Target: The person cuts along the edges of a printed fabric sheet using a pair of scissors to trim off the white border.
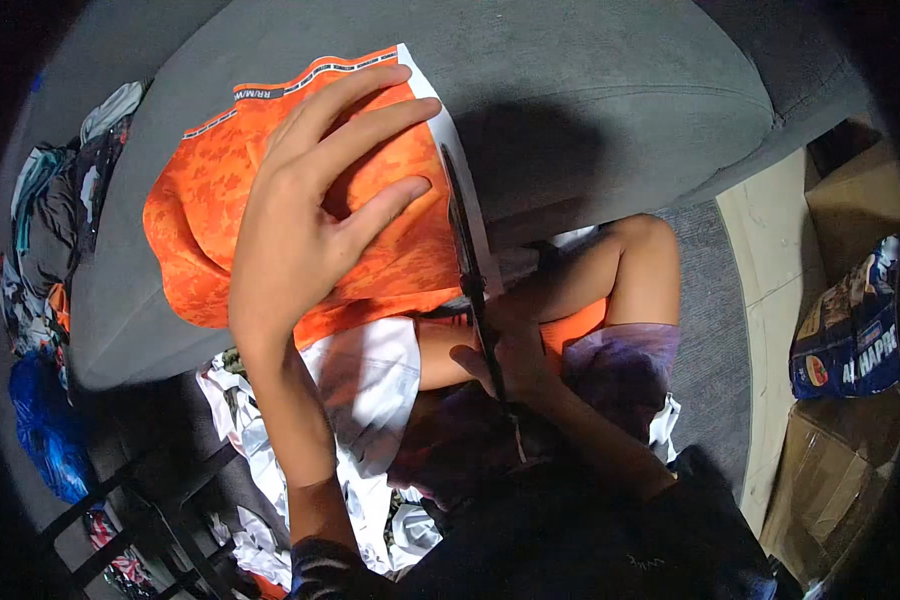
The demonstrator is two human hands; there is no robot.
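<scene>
A piece of orange patterned fabric (195,210) with printed lettering along its top edge and a white strip down its right side lies on a grey cushioned surface. My left hand (295,195) rests on the fabric with its fingers spread, fingertips near the white strip. In shadow below and to the right, my right hand (520,355) is closed around a pair of dark scissors (458,220). The long blade points up along the line between orange and white. How far the blades are apart I cannot tell.
The grey cushion (610,50) fills the top. Crumpled white scraps (255,440) lie below left, near a black frame (130,500). Clothes (50,220) and a blue plastic bag (45,430) are at left. Cardboard boxes (825,470) and a printed bag (850,330) stand at right.
</scene>
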